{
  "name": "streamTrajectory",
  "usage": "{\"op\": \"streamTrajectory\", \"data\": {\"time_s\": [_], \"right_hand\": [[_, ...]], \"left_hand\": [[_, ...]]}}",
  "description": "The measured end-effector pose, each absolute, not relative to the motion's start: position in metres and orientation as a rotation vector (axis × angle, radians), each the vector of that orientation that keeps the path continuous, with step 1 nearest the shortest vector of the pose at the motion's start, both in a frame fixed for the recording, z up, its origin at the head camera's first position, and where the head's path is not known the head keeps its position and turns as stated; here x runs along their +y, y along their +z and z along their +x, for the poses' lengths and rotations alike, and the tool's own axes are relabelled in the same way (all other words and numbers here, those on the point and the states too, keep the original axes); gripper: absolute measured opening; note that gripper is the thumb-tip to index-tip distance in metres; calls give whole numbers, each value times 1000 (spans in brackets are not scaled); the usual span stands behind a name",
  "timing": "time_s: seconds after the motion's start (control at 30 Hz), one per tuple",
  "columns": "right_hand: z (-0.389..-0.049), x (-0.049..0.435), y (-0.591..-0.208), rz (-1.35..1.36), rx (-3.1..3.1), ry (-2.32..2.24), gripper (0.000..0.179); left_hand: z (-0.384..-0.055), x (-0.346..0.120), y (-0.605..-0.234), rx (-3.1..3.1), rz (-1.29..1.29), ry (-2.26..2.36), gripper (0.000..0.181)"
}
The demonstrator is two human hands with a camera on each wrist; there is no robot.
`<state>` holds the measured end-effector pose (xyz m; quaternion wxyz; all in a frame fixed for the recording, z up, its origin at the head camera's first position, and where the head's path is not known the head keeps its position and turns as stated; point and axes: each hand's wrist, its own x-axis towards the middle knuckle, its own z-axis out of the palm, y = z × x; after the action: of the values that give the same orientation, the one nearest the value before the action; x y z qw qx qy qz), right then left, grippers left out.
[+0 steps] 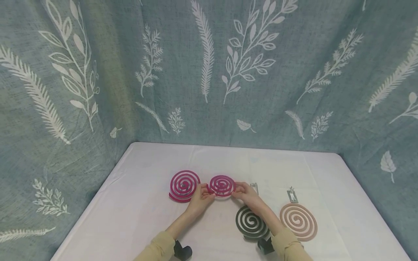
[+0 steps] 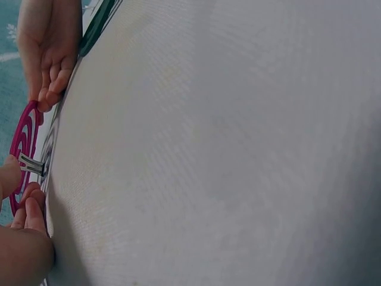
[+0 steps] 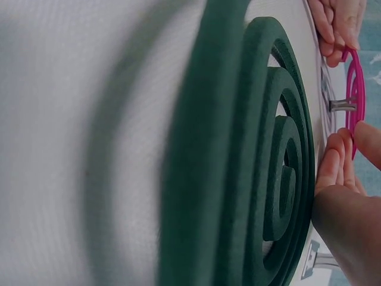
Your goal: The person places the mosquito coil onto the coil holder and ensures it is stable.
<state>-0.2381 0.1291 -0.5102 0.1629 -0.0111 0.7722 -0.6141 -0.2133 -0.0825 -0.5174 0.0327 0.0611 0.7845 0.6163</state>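
A pink mosquito coil [image 1: 221,185] is held level between both hands above the table. At its left edge my left hand [image 1: 200,197] pinches the outer ring between thumb and fingers. My right hand [image 1: 249,195] pinches the opposite edge in the same way. Under the coil's middle, a small metal coil stand [image 3: 341,105] shows in the right wrist view; whether it bears the coil's weight cannot be told. Left of the left hand is another pink coil [image 1: 185,185]. Below the right hand lies a dark green coil [image 1: 251,221], partly behind the forearm.
A brown coil [image 1: 296,220] lies on the white table [image 1: 147,217] at the right. Just behind it is a flat metal stand [image 1: 292,195]. Another metal stand [image 1: 255,187] is partly hidden by the right hand. A leaf-patterned curtain [image 1: 228,119] encloses the back and sides.
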Motion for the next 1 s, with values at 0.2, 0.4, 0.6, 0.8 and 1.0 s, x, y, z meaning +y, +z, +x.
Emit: {"op": "streamTrajectory", "data": {"time_s": [0.2,0.4,0.6,0.8,1.0], "right_hand": [[-235,129,-510,-37,2196,-1759,54],[-237,130,-510,-33,2200,-1751,56],[-240,130,-512,-34,2202,-1761,55],[-239,130,-512,-32,2200,-1766,56],[-239,129,-510,-25,2194,-1771,56]], "left_hand": [[-212,-82,-519,2408,180,1900,58],[-212,-82,-518,2413,171,1896,58],[-211,-81,-514,2426,185,1895,56],[-210,-80,-512,2412,182,1907,52],[-210,-80,-515,2420,187,1902,53]]}}
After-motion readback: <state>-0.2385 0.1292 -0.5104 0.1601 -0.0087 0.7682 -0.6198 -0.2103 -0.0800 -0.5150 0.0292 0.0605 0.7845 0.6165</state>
